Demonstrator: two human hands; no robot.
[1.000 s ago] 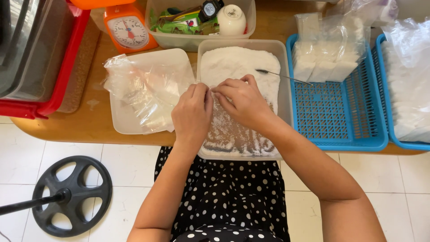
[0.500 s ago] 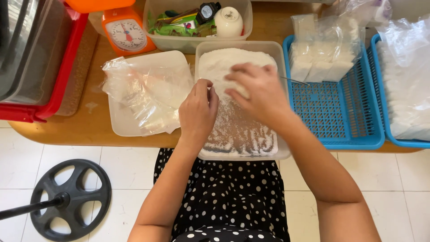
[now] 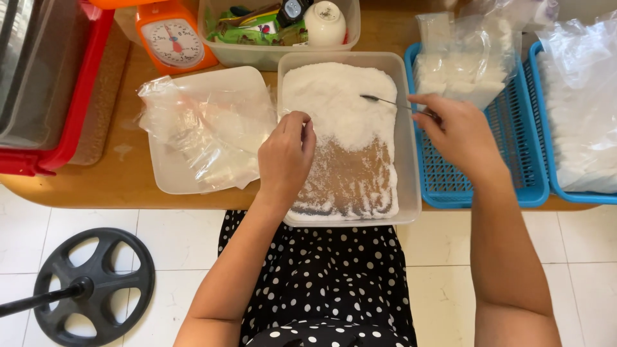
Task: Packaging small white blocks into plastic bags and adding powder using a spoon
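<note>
A clear plastic tub (image 3: pixel 412 160) sits at the table's front edge, holding white grains (image 3: pixel 340 96) heaped at its far end, with brown bottom showing at the near end. My left hand (image 3: pixel 286 157) hovers over the tub's left side, fingertips pinched on what looks like a thin clear bag, barely visible. My right hand (image 3: pixel 459 135) is over the tub's right rim and grips the handle of a thin metal spoon (image 3: pixel 379 100). The spoon's bowl lies on the white grains.
A shallow clear tray (image 3: pixel 164 173) with loose clear bags (image 3: pixel 205 125) lies left of the tub. Behind stand an orange kitchen scale (image 3: pixel 173 42) and a clear box (image 3: pixel 270 58) of packets. Two blue baskets (image 3: pixel 488 180) (image 3: pixel 578 193) with filled bags are on the right, a red tray (image 3: pixel 64 135) on the left.
My hands were together over the tub's middle. The right hand has moved away to the right rim and now holds the spoon; the left hand stayed over the tub's left side.
</note>
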